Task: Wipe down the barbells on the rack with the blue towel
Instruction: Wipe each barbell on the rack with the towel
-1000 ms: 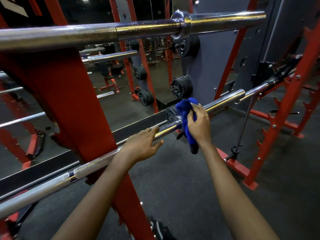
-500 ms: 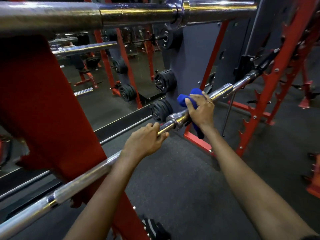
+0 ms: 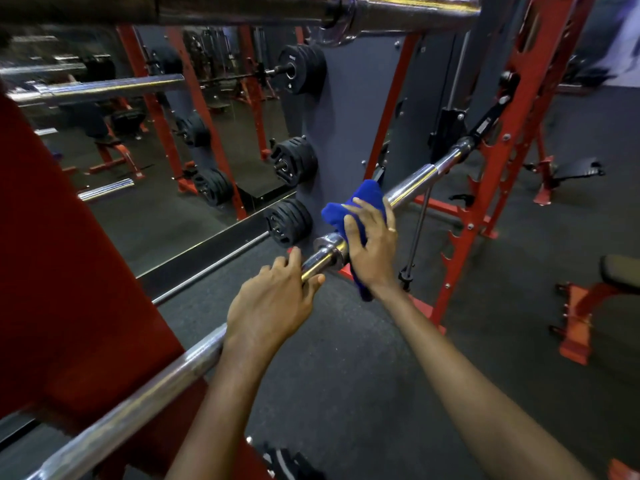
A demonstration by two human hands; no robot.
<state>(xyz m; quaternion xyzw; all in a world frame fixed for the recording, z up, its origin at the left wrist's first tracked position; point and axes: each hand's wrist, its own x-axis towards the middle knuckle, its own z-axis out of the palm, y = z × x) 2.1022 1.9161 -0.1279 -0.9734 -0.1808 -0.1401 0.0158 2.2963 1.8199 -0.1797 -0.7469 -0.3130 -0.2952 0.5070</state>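
Here, right hand [image 3: 372, 251] clenches the blue towel [image 3: 349, 209] around the lower barbell [image 3: 156, 386] sleeve, just past the collar [image 3: 329, 245], so the cloth wraps the chrome. Left hand [image 3: 273, 299] grips the shaft beside the collar, probably to stop the bar rolling on the red rack [image 3: 69, 271]. Upper barbell [image 3: 242, 8] sits overhead, likely next.

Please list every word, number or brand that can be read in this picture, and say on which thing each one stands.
Nothing here can be read with certainty.
Top weight plates: small white marks on the face, too blurred to read.
Middle weight plates: pale marks near the hub, too small to read.
Barbell and blue towel: no text shows.
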